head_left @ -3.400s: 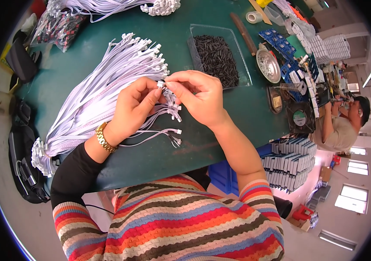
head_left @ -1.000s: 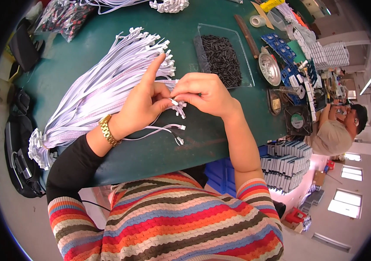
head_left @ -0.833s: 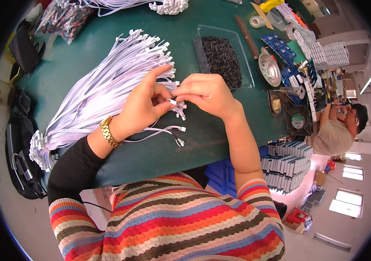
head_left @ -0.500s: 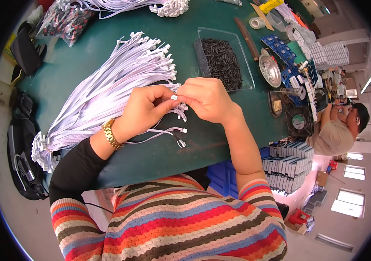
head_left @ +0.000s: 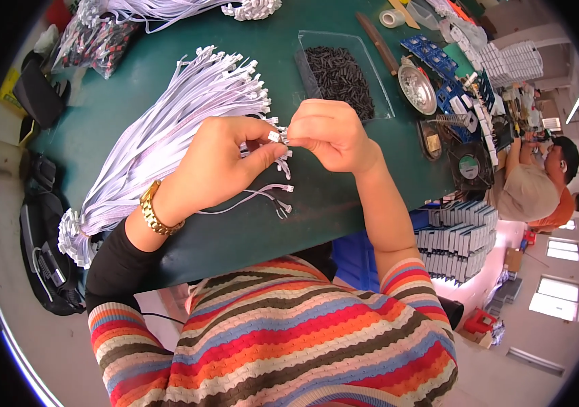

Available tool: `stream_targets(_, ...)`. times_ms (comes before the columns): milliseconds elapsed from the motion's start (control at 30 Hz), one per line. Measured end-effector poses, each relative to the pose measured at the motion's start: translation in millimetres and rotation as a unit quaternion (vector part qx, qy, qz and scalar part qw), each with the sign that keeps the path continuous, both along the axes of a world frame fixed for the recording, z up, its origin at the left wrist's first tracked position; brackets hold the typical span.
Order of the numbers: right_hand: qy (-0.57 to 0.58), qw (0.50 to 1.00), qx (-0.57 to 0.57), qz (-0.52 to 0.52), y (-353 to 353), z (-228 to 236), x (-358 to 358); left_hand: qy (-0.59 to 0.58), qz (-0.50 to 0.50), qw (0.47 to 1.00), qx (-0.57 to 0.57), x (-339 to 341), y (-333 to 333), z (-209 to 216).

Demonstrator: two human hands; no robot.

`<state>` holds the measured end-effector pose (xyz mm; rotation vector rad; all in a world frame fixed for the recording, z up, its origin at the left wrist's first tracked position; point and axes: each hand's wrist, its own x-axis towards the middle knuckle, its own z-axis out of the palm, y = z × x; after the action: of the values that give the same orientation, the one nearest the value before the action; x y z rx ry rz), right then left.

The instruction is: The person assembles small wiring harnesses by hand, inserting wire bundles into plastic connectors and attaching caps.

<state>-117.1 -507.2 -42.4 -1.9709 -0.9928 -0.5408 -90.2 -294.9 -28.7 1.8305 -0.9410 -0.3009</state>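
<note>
A: So what did you have on your feed? I was only half looking.

B: Watching remotely, I had the left hand [head_left: 216, 161] pinching a white plug [head_left: 274, 136] between the thumb and a bent finger. The right hand [head_left: 333, 133] was bunched closed just beside it, thumb in against the fingers. Couldn't tell what was in that grip, if anything, the fingertips hid it.

A: Which step was that, then?

B: My read: close-up fingertip work on the plug, with it held between the two hands. Wouldn't swear to more than that.

A: And the other stuff?

B: The big white bundle [head_left: 160, 139] lay beyond and to the left of the left fingers. A few loose leads [head_left: 255, 192] trailed out on the body side of the fingertips. The tray [head_left: 386, 88] with the black bits [head_left: 340, 73] sat just past the right knuckles, and the dish [head_left: 417, 88] was further off to their right.

A: So what did the next move call for?

B: I'd say a steady left pinch so the plug didn't twist, plus small, gentle moves from the right fingertips. With the bundle that near the left fingers, a sloppy tug could've snagged a neighbouring cable.
</note>
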Motion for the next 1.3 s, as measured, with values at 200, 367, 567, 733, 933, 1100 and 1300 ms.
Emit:
stream_targets(200, -0.028, 0.988, -0.142, -0.061, 0.9, 26.2, -28.0, 0.201, -0.102, 0.973, -0.050, 12.5, 1.6, -4.0)
stream_targets(367, 0.011, 0.986, -0.149, -0.077, 1.8, 4.7, -72.9, -0.089, -0.068, 0.993, 0.038, 1.2, -10.3, -30.0)
stream_targets(567, 0.028, 0.966, -0.212, -0.143, 4.1, -42.9, -111.5, -0.241, -0.042, 0.965, 0.095, -14.2, -17.5, -45.2)
stream_targets(733, 0.093, 0.971, -0.196, -0.102, 5.1, -32.9, -106.7, -0.286, -0.020, 0.958, 0.032, -16.3, -14.2, -50.1)
stream_targets(933, 0.106, 0.984, -0.014, -0.146, -16.9, -23.8, -81.3, -0.240, -0.038, 0.970, -0.013, -17.0, -9.3, -44.2)
stream_targets(1100, 0.247, 0.938, -0.132, -0.206, 2.4, -21.8, -54.9, -0.193, 0.008, 0.981, -0.010, -16.4, -6.7, -46.6)
stream_targets(1300, 0.250, 0.915, -0.231, -0.217, 13.8, -23.0, -34.9, -0.064, 0.023, 0.998, 0.010, -15.7, 0.3, -34.4)
